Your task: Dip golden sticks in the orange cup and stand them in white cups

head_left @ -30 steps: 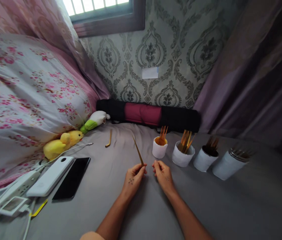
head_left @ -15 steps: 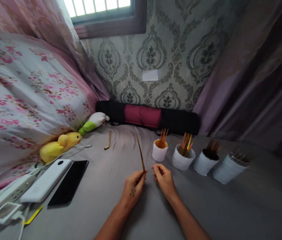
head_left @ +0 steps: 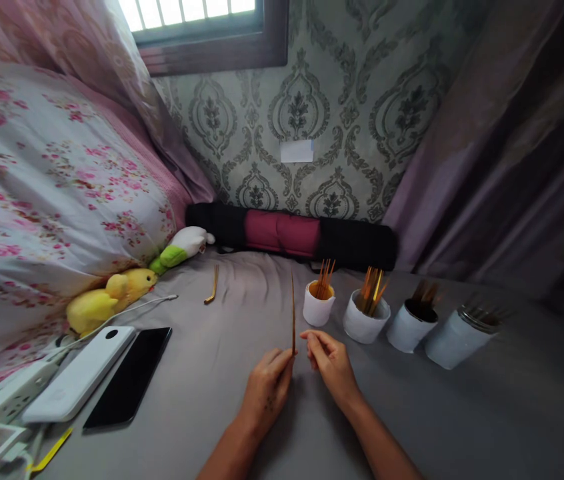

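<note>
Left grip (head_left: 269,387) is pinching a slender, golden-brown stick (head_left: 293,317), which is pointing forward over the grey sheet (head_left: 247,327), narrowing toward its tip; right grip (head_left: 329,363) is hovering half-curled beside it, holding what I cannot tell.

I grip a thin brown stick (head_left: 293,310) by its lower end in my left hand (head_left: 268,390). It looks straight and slender, narrowing to a fine tip that points up the view, away from my fingers. Whether it is one piece or several, I cannot tell.
</note>
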Motion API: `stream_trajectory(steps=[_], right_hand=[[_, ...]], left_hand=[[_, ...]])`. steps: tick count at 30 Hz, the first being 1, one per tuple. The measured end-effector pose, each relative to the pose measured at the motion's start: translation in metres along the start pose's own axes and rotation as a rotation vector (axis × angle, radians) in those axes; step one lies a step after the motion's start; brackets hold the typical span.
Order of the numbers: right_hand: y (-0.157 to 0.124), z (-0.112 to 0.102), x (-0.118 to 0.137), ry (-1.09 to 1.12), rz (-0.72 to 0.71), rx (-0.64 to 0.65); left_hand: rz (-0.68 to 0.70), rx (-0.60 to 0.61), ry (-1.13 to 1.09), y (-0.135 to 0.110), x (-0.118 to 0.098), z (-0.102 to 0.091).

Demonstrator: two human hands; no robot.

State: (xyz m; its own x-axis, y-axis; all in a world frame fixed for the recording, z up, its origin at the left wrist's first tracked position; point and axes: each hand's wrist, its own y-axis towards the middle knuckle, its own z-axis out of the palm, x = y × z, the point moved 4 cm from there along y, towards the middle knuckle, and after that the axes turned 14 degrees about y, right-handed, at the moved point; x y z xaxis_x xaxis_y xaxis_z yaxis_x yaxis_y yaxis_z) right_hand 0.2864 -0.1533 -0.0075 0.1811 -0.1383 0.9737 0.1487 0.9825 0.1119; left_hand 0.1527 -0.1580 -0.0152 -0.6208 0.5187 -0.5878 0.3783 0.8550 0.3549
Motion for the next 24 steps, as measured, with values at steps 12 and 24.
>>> stream_trajectory(steps=[12,24], right_hand=[[-0.0018,0.0023,0.0013,-0.022,-0.023,0.019],[-0.0016,0.0043,0.0036,-0.046,-0.041,0.012]], left_hand=[[0.057,0.021,0.096,-0.0022,-0.0018,0.0017],[0.076,0.039,0.166,-0.0018,-0.0030,0.0025]])
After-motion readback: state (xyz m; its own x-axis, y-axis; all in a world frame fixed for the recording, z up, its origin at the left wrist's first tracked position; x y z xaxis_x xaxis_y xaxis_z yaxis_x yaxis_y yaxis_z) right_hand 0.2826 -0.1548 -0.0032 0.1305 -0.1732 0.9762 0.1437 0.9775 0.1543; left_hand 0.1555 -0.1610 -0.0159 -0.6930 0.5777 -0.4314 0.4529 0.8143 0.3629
